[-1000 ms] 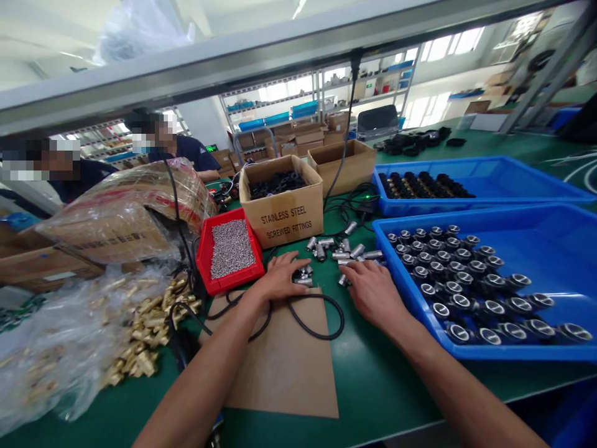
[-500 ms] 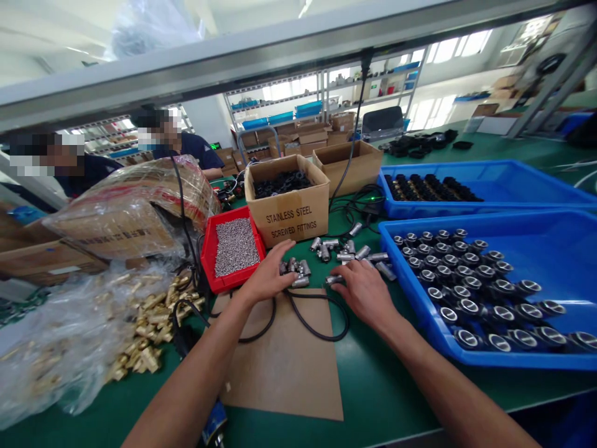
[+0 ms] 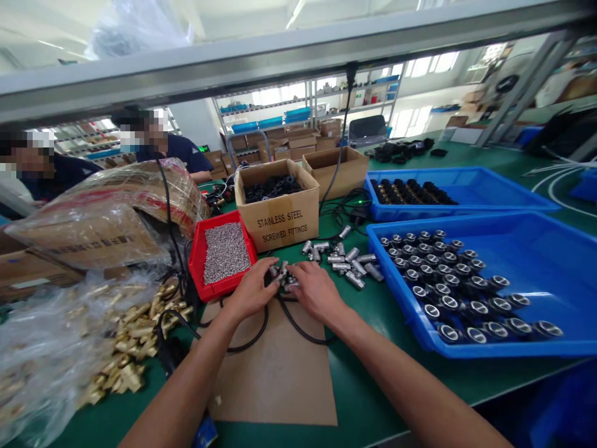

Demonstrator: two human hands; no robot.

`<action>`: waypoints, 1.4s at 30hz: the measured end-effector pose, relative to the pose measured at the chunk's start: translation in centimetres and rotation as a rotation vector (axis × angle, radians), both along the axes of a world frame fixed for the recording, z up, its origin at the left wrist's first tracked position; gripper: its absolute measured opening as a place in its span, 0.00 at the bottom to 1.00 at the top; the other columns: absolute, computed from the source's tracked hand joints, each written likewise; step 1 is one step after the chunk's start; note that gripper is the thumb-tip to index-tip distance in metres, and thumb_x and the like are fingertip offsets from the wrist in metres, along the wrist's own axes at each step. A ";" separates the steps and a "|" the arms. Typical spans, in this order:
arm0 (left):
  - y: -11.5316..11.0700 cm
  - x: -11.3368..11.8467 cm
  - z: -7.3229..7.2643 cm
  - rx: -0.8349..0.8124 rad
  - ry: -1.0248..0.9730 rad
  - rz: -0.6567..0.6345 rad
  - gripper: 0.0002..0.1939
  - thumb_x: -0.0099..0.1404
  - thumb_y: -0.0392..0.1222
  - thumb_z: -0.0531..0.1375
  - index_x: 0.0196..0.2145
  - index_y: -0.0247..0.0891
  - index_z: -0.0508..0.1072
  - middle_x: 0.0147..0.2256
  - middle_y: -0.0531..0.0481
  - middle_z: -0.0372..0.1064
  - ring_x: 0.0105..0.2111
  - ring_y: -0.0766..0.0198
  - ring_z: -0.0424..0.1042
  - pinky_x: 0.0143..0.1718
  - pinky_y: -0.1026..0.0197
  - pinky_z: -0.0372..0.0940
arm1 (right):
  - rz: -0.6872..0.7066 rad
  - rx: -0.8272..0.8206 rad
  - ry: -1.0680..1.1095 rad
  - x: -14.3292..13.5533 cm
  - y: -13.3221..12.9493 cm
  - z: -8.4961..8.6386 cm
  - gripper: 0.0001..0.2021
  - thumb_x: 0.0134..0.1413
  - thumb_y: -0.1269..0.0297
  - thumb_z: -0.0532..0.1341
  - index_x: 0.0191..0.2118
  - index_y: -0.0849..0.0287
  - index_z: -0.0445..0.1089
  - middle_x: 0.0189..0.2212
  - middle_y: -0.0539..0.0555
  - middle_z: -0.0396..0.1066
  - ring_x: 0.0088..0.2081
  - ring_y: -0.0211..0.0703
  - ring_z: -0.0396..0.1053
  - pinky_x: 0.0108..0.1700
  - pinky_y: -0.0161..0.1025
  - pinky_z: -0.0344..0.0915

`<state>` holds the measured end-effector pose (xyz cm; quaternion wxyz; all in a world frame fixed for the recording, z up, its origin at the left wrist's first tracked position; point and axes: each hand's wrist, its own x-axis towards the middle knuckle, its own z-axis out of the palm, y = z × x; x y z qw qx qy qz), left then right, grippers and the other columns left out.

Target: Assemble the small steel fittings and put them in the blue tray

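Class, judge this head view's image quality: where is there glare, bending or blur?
Head view: windows behind the shelves are blown out; the grey overhead beam bows from lens distortion; the clear plastic bag of brass fittings smears at the left edge; both hands are sharp.

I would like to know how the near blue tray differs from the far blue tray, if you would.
The near blue tray holds silver-rimmed fittings in rows; the far blue tray holds all-black parts. The near one is part filled, its right side bare, as is the far one's. Both rest on the green table.
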<state>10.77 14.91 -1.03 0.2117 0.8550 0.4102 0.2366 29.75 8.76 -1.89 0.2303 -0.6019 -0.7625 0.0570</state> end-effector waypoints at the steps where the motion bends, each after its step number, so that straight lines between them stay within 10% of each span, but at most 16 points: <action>1: 0.1 0.2 0.0 0.006 0.012 -0.014 0.26 0.60 0.37 0.58 0.57 0.37 0.64 0.57 0.42 0.63 0.58 0.54 0.62 0.61 0.48 0.56 | -0.036 0.026 0.010 0.9 -0.9 -0.2 0.22 0.57 0.65 0.60 0.57 0.54 0.64 0.52 0.58 0.67 0.52 0.52 0.62 0.52 0.46 0.62; 10: 0.0 7.7 0.0 0.037 0.151 -0.224 0.23 0.61 0.38 0.57 0.55 0.42 0.66 0.55 0.47 0.65 0.56 0.54 0.62 0.60 0.50 0.57 | -0.467 0.126 -0.082 8.3 -4.9 -4.1 0.31 0.54 0.65 0.58 0.63 0.68 0.53 0.63 0.70 0.52 0.65 0.65 0.45 0.62 0.60 0.49; 17: -0.9 13.8 -2.1 0.063 0.223 -0.286 0.27 0.59 0.35 0.58 0.57 0.38 0.62 0.57 0.41 0.58 0.57 0.48 0.58 0.59 0.48 0.57 | -0.470 0.097 -0.078 8.6 -4.6 -3.7 0.24 0.54 0.62 0.60 0.56 0.63 0.63 0.54 0.66 0.61 0.57 0.60 0.57 0.58 0.52 0.57; 42: -0.9 11.4 -2.0 -0.102 0.194 -0.388 0.29 0.57 0.37 0.62 0.56 0.40 0.65 0.49 0.45 0.67 0.50 0.54 0.66 0.54 0.55 0.62 | -0.318 -0.025 0.427 9.7 -7.2 -5.1 0.32 0.47 0.72 0.60 0.61 0.60 0.59 0.57 0.61 0.59 0.59 0.51 0.59 0.62 0.49 0.58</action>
